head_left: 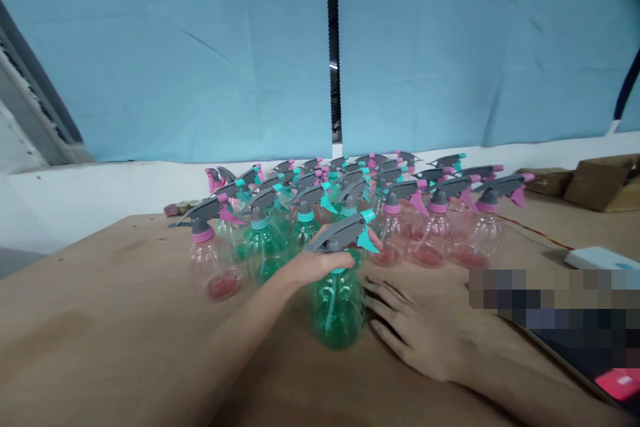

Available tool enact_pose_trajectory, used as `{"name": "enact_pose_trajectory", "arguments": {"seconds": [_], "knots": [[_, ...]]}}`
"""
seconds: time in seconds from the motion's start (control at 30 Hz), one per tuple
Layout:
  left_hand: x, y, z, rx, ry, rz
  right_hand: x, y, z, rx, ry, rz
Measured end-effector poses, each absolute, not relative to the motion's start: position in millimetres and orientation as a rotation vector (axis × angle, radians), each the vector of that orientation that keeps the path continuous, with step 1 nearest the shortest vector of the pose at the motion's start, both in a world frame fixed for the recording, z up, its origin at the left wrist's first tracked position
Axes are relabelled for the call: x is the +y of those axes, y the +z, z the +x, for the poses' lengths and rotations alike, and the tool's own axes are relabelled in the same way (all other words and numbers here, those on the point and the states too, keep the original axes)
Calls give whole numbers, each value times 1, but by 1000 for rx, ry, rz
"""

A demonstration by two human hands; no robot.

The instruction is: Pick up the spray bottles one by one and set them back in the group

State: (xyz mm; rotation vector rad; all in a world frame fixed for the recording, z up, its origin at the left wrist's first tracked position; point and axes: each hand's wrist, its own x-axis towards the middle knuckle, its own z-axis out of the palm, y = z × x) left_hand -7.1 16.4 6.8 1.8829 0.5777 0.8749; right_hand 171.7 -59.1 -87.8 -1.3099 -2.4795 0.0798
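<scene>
My left hand is closed around the neck of a green spray bottle, just under its grey head with a turquoise trigger and nozzle. This bottle stands upright in front of the others. Palm down on the table to its right, my right hand has its fingers spread, with the fingertips close beside the bottle; I cannot tell if they touch it. Behind both hands stand several more spray bottles, among them a clear pink one at the left, a green one and a pink one at the right.
The wooden table carries everything. At the right lie a white device with a thin cable, cardboard boxes and a dark flat object, partly blurred out. Blue sheeting hangs behind the table.
</scene>
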Motion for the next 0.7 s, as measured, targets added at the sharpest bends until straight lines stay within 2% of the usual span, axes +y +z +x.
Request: {"name": "enact_pose_trajectory", "arguments": {"seconds": [0.3, 0.7], "knots": [[25, 6, -5, 444, 1014, 1755, -58, -91, 172, -2439, 80, -1273], [26, 5, -5, 493, 969, 1785, -56, -93, 173, -2478, 55, -1306]]}}
